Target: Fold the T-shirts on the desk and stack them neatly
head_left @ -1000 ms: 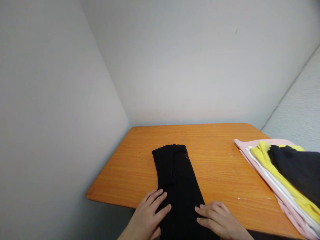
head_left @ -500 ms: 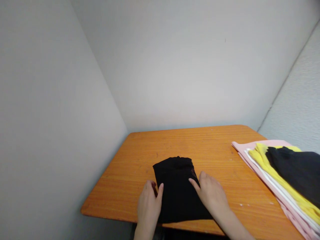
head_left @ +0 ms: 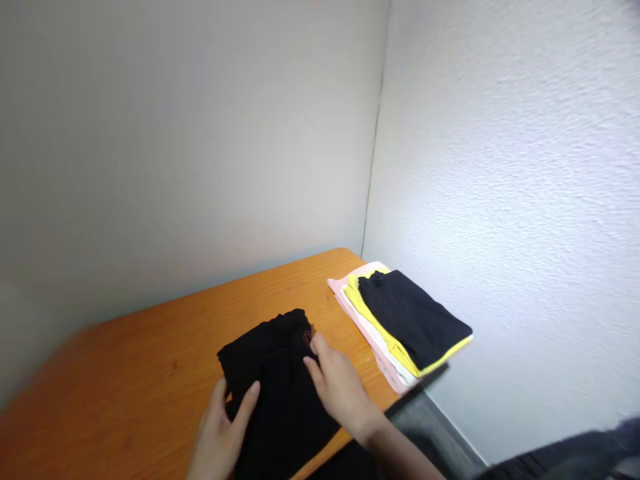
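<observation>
A folded black garment point(head_left: 280, 393) lies on the wooden table near its front edge, its top edge gathered and a small reddish outline mark by its right side. My left hand point(head_left: 223, 427) grips its left side, thumb on top and the fingers partly hidden under the edge. On the right side, my right hand point(head_left: 340, 387) pinches the cloth, thumb above and the other fingers at the edge. Between the hands the fabric is slightly creased.
To the right, a stack of folded clothes lies on the wooden table point(head_left: 150, 360): a black piece point(head_left: 415, 320) on top, then yellow point(head_left: 357, 297), white and pink ones point(head_left: 340, 283). Pale walls point(head_left: 200, 133) stand behind and to the right. Dark fabric shows at lower right.
My view has turned to the right, bringing the whole stack into sight. Both hands have closed on the sides of the black garment, which is now turned and a little creased.
</observation>
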`<state>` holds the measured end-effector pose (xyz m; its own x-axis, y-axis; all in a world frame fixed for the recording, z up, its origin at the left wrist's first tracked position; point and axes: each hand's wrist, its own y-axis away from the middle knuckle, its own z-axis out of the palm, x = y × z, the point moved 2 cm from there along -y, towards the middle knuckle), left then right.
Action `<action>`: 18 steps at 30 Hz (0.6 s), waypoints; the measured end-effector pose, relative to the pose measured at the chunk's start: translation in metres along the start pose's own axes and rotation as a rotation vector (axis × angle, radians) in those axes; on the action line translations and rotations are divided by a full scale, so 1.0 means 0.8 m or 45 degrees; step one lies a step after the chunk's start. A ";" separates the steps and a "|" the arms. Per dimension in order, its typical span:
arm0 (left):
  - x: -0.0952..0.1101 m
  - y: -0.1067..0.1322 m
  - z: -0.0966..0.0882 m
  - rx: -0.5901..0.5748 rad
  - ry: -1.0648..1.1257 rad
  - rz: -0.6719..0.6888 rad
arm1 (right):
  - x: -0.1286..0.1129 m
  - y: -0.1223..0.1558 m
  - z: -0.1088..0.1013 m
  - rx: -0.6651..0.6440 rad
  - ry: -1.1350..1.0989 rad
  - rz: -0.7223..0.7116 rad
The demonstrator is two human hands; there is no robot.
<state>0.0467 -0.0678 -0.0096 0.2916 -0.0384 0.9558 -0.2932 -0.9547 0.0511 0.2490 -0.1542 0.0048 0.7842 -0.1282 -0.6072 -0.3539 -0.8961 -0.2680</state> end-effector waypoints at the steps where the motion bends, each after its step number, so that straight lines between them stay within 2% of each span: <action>1: 0.024 0.000 0.023 -0.061 0.051 0.068 | 0.011 -0.001 -0.029 0.082 0.027 -0.005; 6: 0.143 0.001 0.146 -0.418 0.283 0.408 | 0.083 -0.017 -0.179 0.505 0.181 0.020; 8: 0.172 -0.005 0.197 -0.486 0.334 0.507 | 0.120 -0.028 -0.230 0.645 0.262 0.063; 10: 0.182 -0.016 0.248 -0.516 0.403 0.546 | 0.162 -0.039 -0.264 0.727 0.313 0.094; 11: 0.180 -0.022 0.273 -0.522 0.426 0.534 | 0.185 -0.044 -0.274 0.730 0.331 0.111; 13: 0.161 -0.035 0.321 -0.515 0.399 0.435 | 0.230 -0.051 -0.276 0.662 0.380 0.182; 16: 0.122 -0.050 0.370 -0.472 0.296 0.272 | 0.288 -0.052 -0.245 0.407 0.490 0.390; 18: 0.103 -0.054 0.385 -0.465 0.287 0.228 | 0.311 -0.047 -0.220 0.279 0.536 0.476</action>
<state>0.3637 -0.1204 -0.0220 0.0135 -0.0895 0.9959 -0.6342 -0.7708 -0.0607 0.5468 -0.2271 -0.0044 0.7050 -0.6146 -0.3539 -0.7061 -0.6551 -0.2688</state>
